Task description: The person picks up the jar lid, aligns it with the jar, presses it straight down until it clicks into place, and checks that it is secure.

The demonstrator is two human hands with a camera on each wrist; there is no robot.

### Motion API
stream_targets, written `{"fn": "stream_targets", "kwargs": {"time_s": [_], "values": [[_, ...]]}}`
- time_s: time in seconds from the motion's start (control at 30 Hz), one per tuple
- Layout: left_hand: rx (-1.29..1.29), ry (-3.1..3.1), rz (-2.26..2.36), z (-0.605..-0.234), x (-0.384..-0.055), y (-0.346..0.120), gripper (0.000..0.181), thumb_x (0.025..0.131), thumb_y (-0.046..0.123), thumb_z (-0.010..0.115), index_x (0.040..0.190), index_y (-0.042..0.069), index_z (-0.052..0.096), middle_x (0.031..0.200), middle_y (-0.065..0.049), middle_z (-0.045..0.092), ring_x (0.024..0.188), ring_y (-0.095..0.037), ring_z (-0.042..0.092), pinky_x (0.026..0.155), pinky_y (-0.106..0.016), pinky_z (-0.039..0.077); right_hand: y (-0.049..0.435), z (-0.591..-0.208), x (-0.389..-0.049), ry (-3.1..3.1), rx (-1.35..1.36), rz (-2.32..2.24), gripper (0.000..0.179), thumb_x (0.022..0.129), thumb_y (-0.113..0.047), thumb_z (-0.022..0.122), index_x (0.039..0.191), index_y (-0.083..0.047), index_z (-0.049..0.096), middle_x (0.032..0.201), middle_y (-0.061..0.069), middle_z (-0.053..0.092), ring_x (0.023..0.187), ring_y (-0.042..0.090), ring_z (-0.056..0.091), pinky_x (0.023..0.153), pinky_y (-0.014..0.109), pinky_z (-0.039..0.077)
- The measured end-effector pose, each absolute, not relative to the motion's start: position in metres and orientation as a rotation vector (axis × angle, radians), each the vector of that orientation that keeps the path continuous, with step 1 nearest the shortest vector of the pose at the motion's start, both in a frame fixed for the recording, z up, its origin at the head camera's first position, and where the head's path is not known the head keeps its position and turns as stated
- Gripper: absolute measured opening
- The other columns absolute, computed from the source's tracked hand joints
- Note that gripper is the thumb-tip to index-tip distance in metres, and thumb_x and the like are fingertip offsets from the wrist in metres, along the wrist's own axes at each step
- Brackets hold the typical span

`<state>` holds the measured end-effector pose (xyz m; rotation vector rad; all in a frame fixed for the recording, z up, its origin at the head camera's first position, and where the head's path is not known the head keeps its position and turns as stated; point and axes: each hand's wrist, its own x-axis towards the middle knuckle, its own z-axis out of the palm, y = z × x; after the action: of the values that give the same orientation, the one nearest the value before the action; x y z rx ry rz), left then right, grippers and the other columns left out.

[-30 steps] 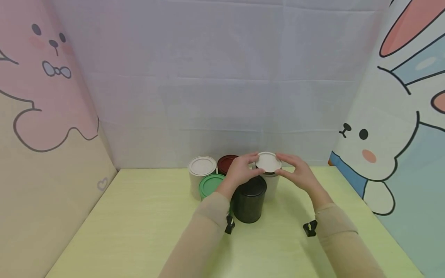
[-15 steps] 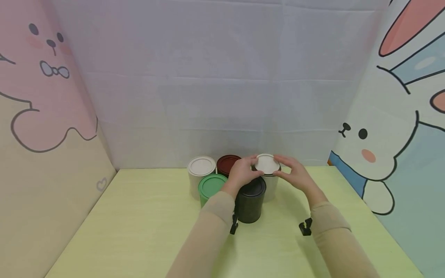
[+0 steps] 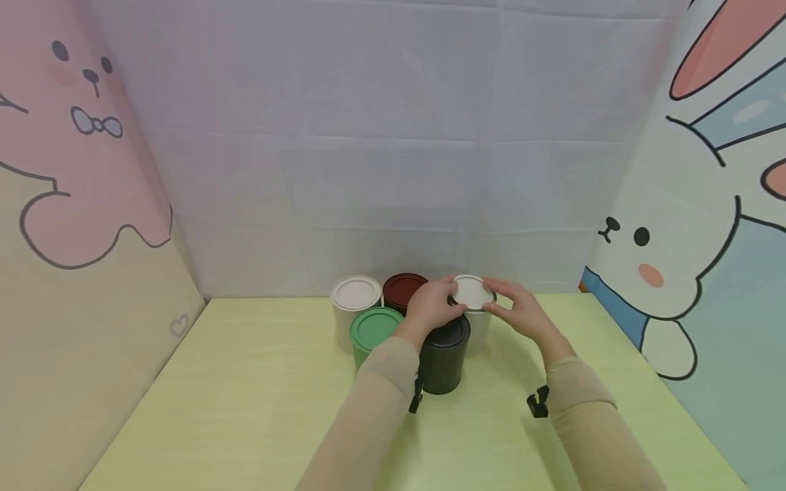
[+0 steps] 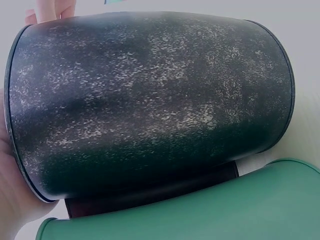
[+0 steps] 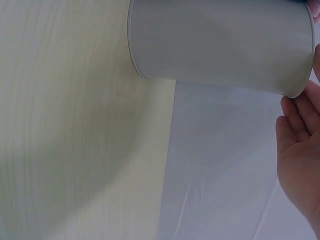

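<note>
Both hands hold a round white lid (image 3: 473, 293) at the top of the white can (image 3: 478, 335) at the back right, one from each side. My left hand (image 3: 432, 307) has thumb and fingers at the lid's left edge, reaching over the black can (image 3: 441, 363). On the opposite edge, my right hand (image 3: 525, 310) does the same. A dark line shows under the lid's front edge. In the right wrist view the white can (image 5: 220, 45) lies beside the right hand (image 5: 302, 155). The black can (image 4: 150, 100) fills most of the left wrist view.
A green-lidded can (image 3: 374, 329) stands left of the black can, partly behind the left sleeve. Behind it are another white can (image 3: 351, 320) and a can with a dark red lid (image 3: 402, 289). The table (image 3: 245, 395) ends at a pale cloth backdrop (image 3: 393, 170).
The white lid and both hands have moved slightly down and left. The dark band beneath the lid has become narrower. The other cans have stayed in place.
</note>
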<state>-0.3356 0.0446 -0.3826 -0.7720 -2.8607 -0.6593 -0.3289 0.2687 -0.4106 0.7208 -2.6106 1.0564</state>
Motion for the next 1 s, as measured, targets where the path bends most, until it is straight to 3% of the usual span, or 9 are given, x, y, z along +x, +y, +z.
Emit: {"fn": "stream_targets", "kwargs": {"time_s": [0.07,0.3,0.47,0.67,1.0], "values": [[-0.784,-2.874,-0.630,-0.383,-0.336,0.045,0.023,0.095,0.034,0.067,0.103,0.012,0.070,0.152,-0.004,0.044,0.128,-0.022,0.053,0.091,-0.030,0.050,0.269,-0.412,-0.328,-2.591,0.736,1.054,0.052,0.094,-0.012,0.069,0.139,0.008,0.051,0.143,0.027,0.048,0.132,0.048,0.040,0.108,0.062,0.029],[-0.822,-2.881,-0.581,-0.386,-0.336,0.043,0.044,0.098,0.034,0.062,0.137,0.013,0.061,0.156,-0.005,0.038,0.135,-0.022,0.046,0.103,-0.034,0.045,0.271,-0.419,-0.325,-2.496,0.787,1.023,0.054,0.095,-0.030,0.068,0.135,0.004,0.058,0.141,0.023,0.052,0.127,0.048,0.045,0.103,0.063,0.034],[-0.844,-2.877,-0.609,-0.385,-0.334,0.039,0.043,0.101,0.033,0.058,0.140,0.015,0.059,0.155,-0.002,0.039,0.136,-0.020,0.044,0.107,-0.034,0.041,0.272,-0.422,-0.323,-2.488,0.741,1.003,0.046,0.095,-0.017,0.068,0.134,0.005,0.058,0.139,0.024,0.053,0.128,0.047,0.044,0.104,0.063,0.033],[-0.892,-2.889,-0.595,-0.386,-0.334,0.033,0.040,0.102,0.033,0.057,0.139,0.019,0.060,0.155,0.000,0.040,0.139,-0.016,0.040,0.110,-0.031,0.036,0.272,-0.431,-0.322,-2.334,0.772,0.875,0.036,0.086,0.000,0.073,0.121,0.005,0.068,0.131,0.020,0.061,0.118,0.042,0.053,0.098,0.058,0.040],[-0.996,-2.856,-0.369,-0.391,-0.332,0.029,0.038,0.103,0.034,0.053,0.138,0.022,0.061,0.150,0.001,0.046,0.139,-0.015,0.040,0.110,-0.031,0.036,0.268,-0.439,-0.321,-2.174,0.828,0.751,0.030,0.079,0.004,0.078,0.108,0.003,0.073,0.121,0.019,0.066,0.112,0.039,0.057,0.096,0.051,0.042]]}}
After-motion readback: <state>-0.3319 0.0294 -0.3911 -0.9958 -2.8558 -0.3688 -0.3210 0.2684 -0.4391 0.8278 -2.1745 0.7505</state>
